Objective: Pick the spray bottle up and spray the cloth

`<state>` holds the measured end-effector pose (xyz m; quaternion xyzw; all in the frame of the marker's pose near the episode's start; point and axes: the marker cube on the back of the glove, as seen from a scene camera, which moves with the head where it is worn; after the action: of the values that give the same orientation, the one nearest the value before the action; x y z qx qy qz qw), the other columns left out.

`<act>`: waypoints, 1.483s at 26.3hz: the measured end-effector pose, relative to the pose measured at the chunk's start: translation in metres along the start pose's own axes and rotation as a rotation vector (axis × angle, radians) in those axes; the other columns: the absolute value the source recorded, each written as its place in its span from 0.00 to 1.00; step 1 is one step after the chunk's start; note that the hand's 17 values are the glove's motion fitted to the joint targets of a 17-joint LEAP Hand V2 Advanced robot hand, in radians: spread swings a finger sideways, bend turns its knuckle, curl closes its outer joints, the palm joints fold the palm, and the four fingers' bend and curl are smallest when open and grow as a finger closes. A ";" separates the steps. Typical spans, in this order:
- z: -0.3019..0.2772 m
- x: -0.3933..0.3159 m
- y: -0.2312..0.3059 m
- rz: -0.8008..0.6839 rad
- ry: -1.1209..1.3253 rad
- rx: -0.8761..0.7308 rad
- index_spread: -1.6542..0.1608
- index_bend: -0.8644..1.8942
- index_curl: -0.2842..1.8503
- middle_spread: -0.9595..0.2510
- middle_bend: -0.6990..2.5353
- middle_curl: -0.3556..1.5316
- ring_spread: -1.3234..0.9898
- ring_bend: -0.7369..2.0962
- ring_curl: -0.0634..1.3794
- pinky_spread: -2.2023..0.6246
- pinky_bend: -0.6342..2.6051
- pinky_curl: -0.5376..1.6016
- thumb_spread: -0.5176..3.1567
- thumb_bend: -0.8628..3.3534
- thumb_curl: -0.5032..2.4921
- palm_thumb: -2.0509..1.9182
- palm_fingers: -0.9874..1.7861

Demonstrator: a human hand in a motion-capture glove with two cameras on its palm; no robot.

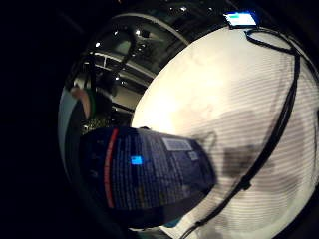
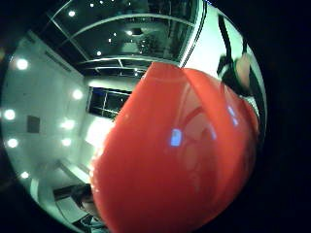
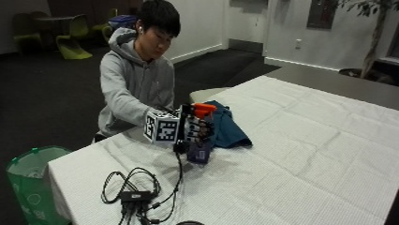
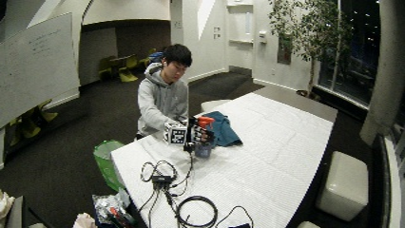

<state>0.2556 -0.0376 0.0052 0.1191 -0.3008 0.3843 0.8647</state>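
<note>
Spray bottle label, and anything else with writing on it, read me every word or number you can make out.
Spray bottle label: rows of small white print, a red stripe and a barcode patch, all too blurred to read.
Whiteboard on the wall: faint marks, too small to read.
No other text is legible.

I wear a grey hooded sweatshirt [image 3: 134,84] with long sleeves, and a black glove on my right hand [image 3: 198,127], strapped, I think, across the fingers.
</note>
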 end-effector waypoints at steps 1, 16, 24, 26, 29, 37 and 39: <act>0.003 -0.002 -0.002 0.000 0.005 -0.008 0.78 0.44 0.25 0.75 0.37 0.41 0.53 0.47 0.26 0.78 0.30 0.37 0.38 0.20 0.29 0.70 0.80; 0.051 -0.057 -0.002 -0.164 0.479 -0.502 0.81 0.49 0.34 0.73 0.41 0.45 0.50 0.47 0.33 0.72 0.30 0.41 0.26 0.20 0.35 0.76 0.86; 0.072 -0.121 0.048 -0.243 0.818 -0.821 0.81 0.50 0.36 0.72 0.41 0.45 0.50 0.47 0.33 0.71 0.30 0.41 0.23 0.20 0.37 0.76 0.85; 0.075 -0.135 0.058 -0.255 0.927 -0.884 0.81 0.50 0.36 0.72 0.41 0.45 0.50 0.47 0.34 0.71 0.30 0.42 0.23 0.20 0.38 0.76 0.85; 0.081 -0.149 0.072 -0.245 1.065 -0.952 0.81 0.49 0.36 0.72 0.41 0.45 0.50 0.47 0.34 0.71 0.30 0.42 0.22 0.20 0.38 0.76 0.85; 0.109 -0.127 0.102 -0.208 1.268 -1.008 0.81 0.49 0.37 0.72 0.41 0.46 0.50 0.47 0.34 0.70 0.30 0.42 0.21 0.20 0.39 0.76 0.85; 0.110 -0.117 0.104 -0.213 1.280 -1.021 0.81 0.49 0.37 0.72 0.41 0.46 0.50 0.47 0.34 0.70 0.30 0.42 0.21 0.20 0.39 0.75 0.85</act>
<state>0.0707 -0.0845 0.0186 -0.5025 0.1253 0.1096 0.8484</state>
